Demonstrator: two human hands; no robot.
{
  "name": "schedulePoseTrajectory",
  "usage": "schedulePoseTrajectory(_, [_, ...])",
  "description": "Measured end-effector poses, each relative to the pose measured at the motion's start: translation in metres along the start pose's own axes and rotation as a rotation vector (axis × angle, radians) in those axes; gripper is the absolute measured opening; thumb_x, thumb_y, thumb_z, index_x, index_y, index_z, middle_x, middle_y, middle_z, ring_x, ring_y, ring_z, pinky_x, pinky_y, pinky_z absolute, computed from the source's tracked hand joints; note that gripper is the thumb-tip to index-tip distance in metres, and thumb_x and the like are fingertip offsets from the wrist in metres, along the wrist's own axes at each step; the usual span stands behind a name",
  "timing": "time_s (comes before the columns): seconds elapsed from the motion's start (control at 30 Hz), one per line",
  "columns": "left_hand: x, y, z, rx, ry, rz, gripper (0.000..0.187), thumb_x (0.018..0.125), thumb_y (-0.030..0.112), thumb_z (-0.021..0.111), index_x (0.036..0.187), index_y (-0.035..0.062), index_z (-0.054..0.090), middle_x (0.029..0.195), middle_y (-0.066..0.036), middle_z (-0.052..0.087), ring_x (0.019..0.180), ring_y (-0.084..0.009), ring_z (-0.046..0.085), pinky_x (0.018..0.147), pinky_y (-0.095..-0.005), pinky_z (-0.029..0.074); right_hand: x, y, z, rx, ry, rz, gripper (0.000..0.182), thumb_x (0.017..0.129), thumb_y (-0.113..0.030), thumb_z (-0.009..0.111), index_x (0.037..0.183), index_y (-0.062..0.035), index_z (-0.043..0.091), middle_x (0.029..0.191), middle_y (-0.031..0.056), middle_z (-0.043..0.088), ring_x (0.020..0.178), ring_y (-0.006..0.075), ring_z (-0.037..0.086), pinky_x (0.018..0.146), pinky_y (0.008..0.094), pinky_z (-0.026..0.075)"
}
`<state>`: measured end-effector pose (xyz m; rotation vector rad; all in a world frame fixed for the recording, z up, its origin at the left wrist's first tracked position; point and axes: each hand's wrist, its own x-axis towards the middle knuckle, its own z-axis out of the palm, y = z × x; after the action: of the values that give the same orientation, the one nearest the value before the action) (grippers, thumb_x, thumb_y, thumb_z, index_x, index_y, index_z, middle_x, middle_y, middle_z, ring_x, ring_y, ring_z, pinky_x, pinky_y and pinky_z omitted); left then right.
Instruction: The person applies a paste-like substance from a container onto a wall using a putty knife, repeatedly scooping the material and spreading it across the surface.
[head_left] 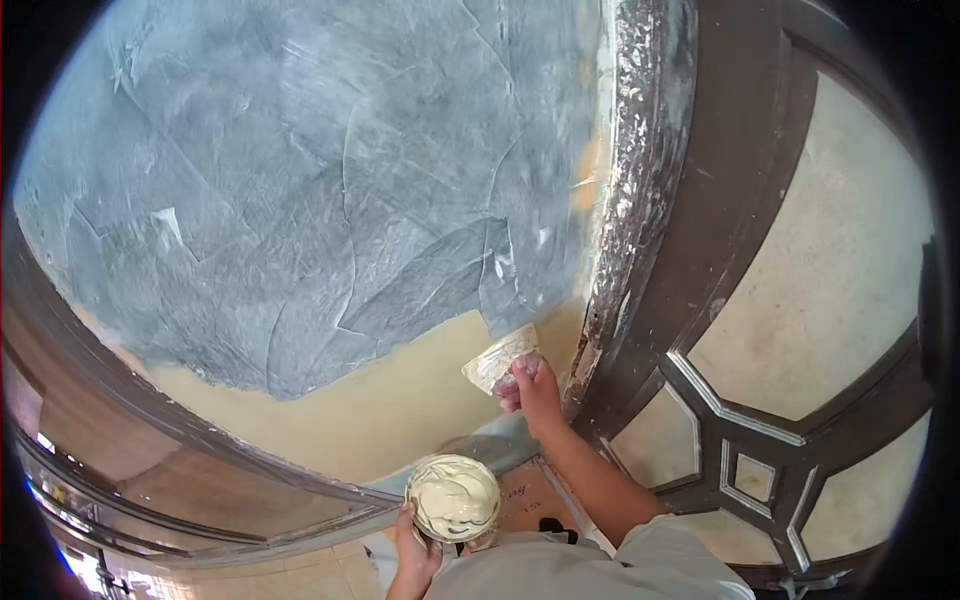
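My right hand [530, 389] is closed on a wide putty knife [503, 359] smeared with cream paste. Its blade lies at the wall, over the yellowish band [400, 395] just below the grey coat [400, 290]. Lower down, my left hand [416, 545] holds a round bowl [454, 540] from its left side and below. Thick, swirled cream paste [452, 495] fills the bowl. Some fingers of my left hand are hidden under the bowl.
A dark wooden frame [725, 180] with pale panels [825, 250] stands at the right, beside a rough paint-spattered edge [640, 150]. Dark curved trim [180, 420] borders the wall at lower left. Tiled floor [320, 575] shows at the bottom.
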<state>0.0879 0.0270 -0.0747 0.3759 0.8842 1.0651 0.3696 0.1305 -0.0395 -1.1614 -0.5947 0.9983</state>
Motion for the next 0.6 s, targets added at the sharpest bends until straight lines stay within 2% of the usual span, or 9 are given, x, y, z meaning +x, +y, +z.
schedulePoseTrajectory(0.1, [0.006, -0.003, -0.011, 0.019, -0.01, -0.031, 0.044, 0.1, 0.033, 0.042, 0.135, 0.0068, 0.047, 0.133, -0.01, 0.058, 0.12, -0.0229, 0.059, 0.099, -0.0374, 0.051, 0.007, 0.031, -0.019, -0.012, 0.061, -0.037, 0.03, 0.101, -0.036, 0.056, 0.106, -0.0064, 0.05, 0.074, 0.0094, 0.066, 0.053, 0.0131, 0.06, 0.045, 0.025, 0.049])
schedulePoseTrajectory(0.17, [0.007, -0.005, -0.014, 0.023, -0.021, -0.043, 0.045, 0.101, 0.033, 0.042, 0.136, 0.0061, 0.047, 0.133, -0.01, 0.058, 0.12, -0.0233, 0.059, 0.099, -0.0379, 0.05, -0.002, 0.049, -0.029, 0.003, 0.095, 0.141, 0.029, 0.102, -0.036, 0.054, 0.104, -0.0072, 0.05, 0.076, 0.0095, 0.067, 0.052, 0.0131, 0.059, 0.045, 0.0262, 0.048])
schedulePoseTrajectory(0.3, [0.01, -0.005, -0.013, 0.064, -0.057, -0.088, 0.049, 0.101, 0.036, 0.04, 0.137, 0.0035, 0.047, 0.134, -0.012, 0.058, 0.12, -0.0247, 0.059, 0.1, -0.0382, 0.05, -0.008, 0.026, -0.031, 0.042, 0.127, 0.101, 0.028, 0.102, -0.037, 0.054, 0.103, -0.0086, 0.05, 0.074, 0.0082, 0.066, 0.051, 0.0137, 0.059, 0.045, 0.0273, 0.048])
schedulePoseTrajectory(0.37, [0.016, -0.01, -0.016, 0.068, -0.067, -0.088, 0.049, 0.101, 0.036, 0.04, 0.137, 0.003, 0.047, 0.134, -0.012, 0.058, 0.12, -0.0251, 0.059, 0.1, -0.0381, 0.05, 0.004, -0.002, -0.028, 0.097, 0.05, -0.01, 0.028, 0.101, -0.036, 0.057, 0.107, -0.0093, 0.05, 0.078, 0.006, 0.065, 0.059, 0.013, 0.061, 0.047, 0.028, 0.048])
schedulePoseTrajectory(0.47, [0.02, -0.015, -0.016, 0.053, -0.102, -0.113, 0.05, 0.101, 0.036, 0.04, 0.136, 0.003, 0.048, 0.133, -0.012, 0.059, 0.12, -0.025, 0.059, 0.1, -0.0375, 0.05, 0.028, 0.002, -0.041, 0.086, 0.039, 0.066, 0.031, 0.1, -0.037, 0.058, 0.109, -0.0083, 0.049, 0.078, 0.0065, 0.065, 0.058, 0.0134, 0.061, 0.046, 0.0278, 0.048])
schedulePoseTrajectory(0.5, [0.02, -0.015, -0.011, 0.047, -0.079, -0.129, 0.05, 0.1, 0.036, 0.04, 0.136, 0.0028, 0.048, 0.133, -0.012, 0.059, 0.121, -0.0248, 0.059, 0.1, -0.0375, 0.05, 0.026, 0.002, -0.043, 0.02, 0.044, 0.079, 0.023, 0.103, -0.033, 0.053, 0.106, -0.0109, 0.05, 0.077, 0.0074, 0.063, 0.052, 0.0151, 0.06, 0.046, 0.0288, 0.048])
schedulePoseTrajectory(0.6, [0.015, -0.016, 0.004, 0.043, -0.059, -0.111, 0.049, 0.1, 0.036, 0.039, 0.136, 0.0028, 0.049, 0.133, -0.012, 0.06, 0.121, -0.0246, 0.059, 0.1, -0.0373, 0.05, 0.023, 0.05, -0.072, 0.032, 0.093, 0.129, 0.02, 0.103, -0.031, 0.053, 0.107, -0.0111, 0.049, 0.077, 0.0049, 0.061, 0.053, 0.0149, 0.059, 0.045, 0.0289, 0.047])
